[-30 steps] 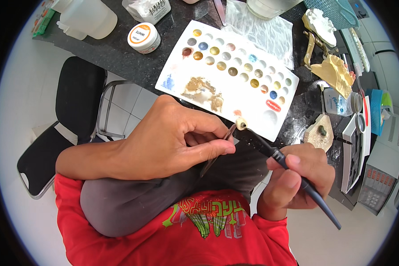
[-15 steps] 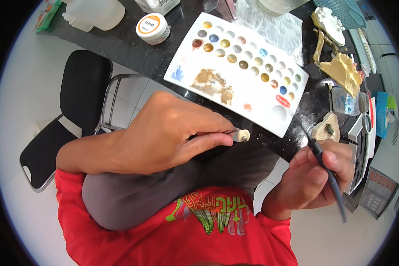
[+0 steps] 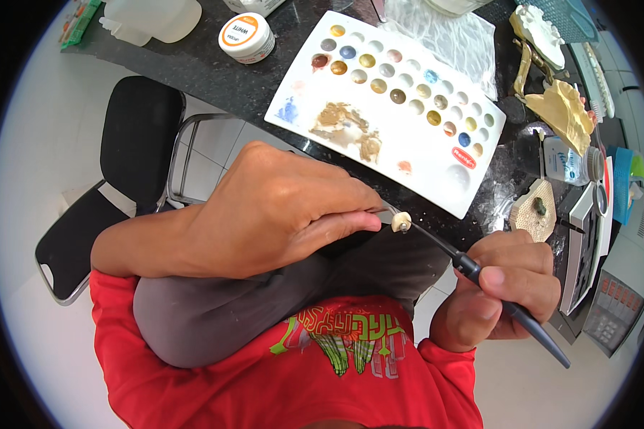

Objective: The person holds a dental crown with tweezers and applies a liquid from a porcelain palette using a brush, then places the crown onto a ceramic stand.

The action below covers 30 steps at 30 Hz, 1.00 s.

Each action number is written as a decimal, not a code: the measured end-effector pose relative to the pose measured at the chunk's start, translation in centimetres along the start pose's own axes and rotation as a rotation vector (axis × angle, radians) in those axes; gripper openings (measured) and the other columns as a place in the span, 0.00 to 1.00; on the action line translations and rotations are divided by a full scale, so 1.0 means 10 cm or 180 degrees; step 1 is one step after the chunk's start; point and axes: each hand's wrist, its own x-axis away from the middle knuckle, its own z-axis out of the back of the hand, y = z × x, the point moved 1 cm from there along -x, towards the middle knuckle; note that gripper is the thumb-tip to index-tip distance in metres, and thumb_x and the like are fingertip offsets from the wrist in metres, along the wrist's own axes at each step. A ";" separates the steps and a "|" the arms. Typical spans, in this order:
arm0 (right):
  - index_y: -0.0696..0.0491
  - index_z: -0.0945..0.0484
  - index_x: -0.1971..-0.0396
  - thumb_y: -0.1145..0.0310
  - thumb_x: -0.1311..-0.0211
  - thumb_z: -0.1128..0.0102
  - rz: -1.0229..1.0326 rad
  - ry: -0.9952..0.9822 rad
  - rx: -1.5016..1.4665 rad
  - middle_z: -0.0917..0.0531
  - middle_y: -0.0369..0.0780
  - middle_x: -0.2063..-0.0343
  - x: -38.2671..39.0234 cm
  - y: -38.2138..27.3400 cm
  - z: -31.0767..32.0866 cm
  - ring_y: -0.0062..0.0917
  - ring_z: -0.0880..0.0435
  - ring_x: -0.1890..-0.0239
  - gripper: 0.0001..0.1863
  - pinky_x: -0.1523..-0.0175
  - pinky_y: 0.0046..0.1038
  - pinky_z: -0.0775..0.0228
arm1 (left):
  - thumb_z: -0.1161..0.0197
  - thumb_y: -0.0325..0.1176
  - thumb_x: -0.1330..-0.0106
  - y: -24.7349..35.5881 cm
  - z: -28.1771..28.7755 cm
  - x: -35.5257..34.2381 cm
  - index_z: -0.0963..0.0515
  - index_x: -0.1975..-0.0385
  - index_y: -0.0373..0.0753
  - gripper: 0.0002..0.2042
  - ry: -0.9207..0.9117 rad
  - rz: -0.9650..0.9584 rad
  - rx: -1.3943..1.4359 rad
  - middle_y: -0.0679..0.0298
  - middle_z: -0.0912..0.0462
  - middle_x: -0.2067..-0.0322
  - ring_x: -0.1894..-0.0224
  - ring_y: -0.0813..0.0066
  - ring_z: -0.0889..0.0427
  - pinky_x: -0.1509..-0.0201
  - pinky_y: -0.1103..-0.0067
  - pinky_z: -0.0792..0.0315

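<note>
My left hand [image 3: 286,214] is closed on thin metal tweezers [image 3: 388,208], which hold a small cream dental crown [image 3: 400,219] with a grey metal spot. My right hand [image 3: 501,286] grips a black-handled fine brush [image 3: 468,265], its tip at or very near the crown's right side. Just beyond my hands lies a white palette [image 3: 422,179] with rows of coloured paint wells, brown smears and a small pink dab.
Dark counter [image 3: 193,64] holds a white jar [image 3: 246,38], translucent jug [image 3: 157,18], plastic sheet [image 3: 458,50], plaster models [image 3: 565,114], small bottle [image 3: 565,161], honeycomb tray [image 3: 533,214] and grey device [image 3: 610,307]. A black chair [image 3: 136,139] stands at left.
The crown has shifted right and turned from upright beside the palette. The brush drew away rightward half a second ago, then came back in to the crown.
</note>
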 end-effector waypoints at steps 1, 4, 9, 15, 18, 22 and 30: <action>0.62 0.24 0.70 0.77 0.50 0.39 0.0005 0.0022 0.0034 0.25 0.40 0.76 0.00 0.00 -0.01 0.22 0.25 0.83 0.07 0.80 0.19 0.34 | 0.34 0.22 0.49 0.00 -0.01 0.00 0.18 0.69 0.36 0.08 0.0015 -0.0004 0.0008 0.60 0.17 0.76 0.75 0.68 0.17 0.74 0.79 0.26; 0.61 0.24 0.70 0.77 0.51 0.39 0.0039 0.0014 0.0140 0.25 0.40 0.77 0.00 0.00 -0.01 0.22 0.25 0.83 0.08 0.81 0.18 0.35 | 0.33 0.22 0.49 -0.01 -0.01 0.00 0.18 0.69 0.35 0.07 0.0018 0.0009 0.0027 0.60 0.17 0.76 0.75 0.68 0.17 0.74 0.80 0.26; 0.61 0.24 0.71 0.78 0.52 0.39 0.0097 0.0050 0.0080 0.25 0.39 0.79 0.01 0.01 0.01 0.21 0.26 0.84 0.07 0.83 0.18 0.37 | 0.33 0.23 0.48 -0.01 -0.01 0.00 0.18 0.70 0.35 0.06 0.0045 0.0025 0.0063 0.60 0.17 0.76 0.75 0.69 0.17 0.74 0.80 0.26; 0.61 0.24 0.71 0.77 0.51 0.39 0.0129 0.0034 0.0074 0.26 0.39 0.78 0.01 0.01 0.01 0.21 0.27 0.85 0.07 0.84 0.18 0.37 | 0.33 0.23 0.48 -0.01 -0.01 0.00 0.18 0.70 0.35 0.06 0.0045 0.0017 0.0093 0.60 0.17 0.76 0.75 0.69 0.17 0.74 0.79 0.26; 0.62 0.24 0.70 0.76 0.51 0.38 0.0088 0.0107 -0.0063 0.26 0.40 0.77 0.02 0.02 0.02 0.21 0.26 0.84 0.08 0.83 0.18 0.37 | 0.33 0.22 0.49 -0.02 -0.01 0.00 0.18 0.69 0.35 0.07 0.0037 -0.0020 0.0081 0.60 0.17 0.76 0.75 0.68 0.17 0.74 0.79 0.26; 0.62 0.24 0.70 0.77 0.51 0.38 -0.0034 0.0130 -0.0102 0.25 0.40 0.76 0.00 0.01 0.01 0.22 0.25 0.83 0.08 0.81 0.19 0.36 | 0.34 0.21 0.50 -0.01 -0.01 0.00 0.18 0.69 0.36 0.08 0.0026 -0.0028 0.0021 0.61 0.17 0.76 0.75 0.68 0.18 0.74 0.79 0.27; 0.62 0.24 0.70 0.79 0.53 0.39 -0.0027 -0.0084 0.0031 0.25 0.40 0.76 -0.02 0.00 0.02 0.22 0.25 0.82 0.08 0.80 0.19 0.36 | 0.33 0.22 0.50 -0.01 -0.02 0.00 0.18 0.69 0.36 0.08 0.0060 -0.0043 -0.0028 0.61 0.17 0.76 0.75 0.69 0.18 0.75 0.79 0.27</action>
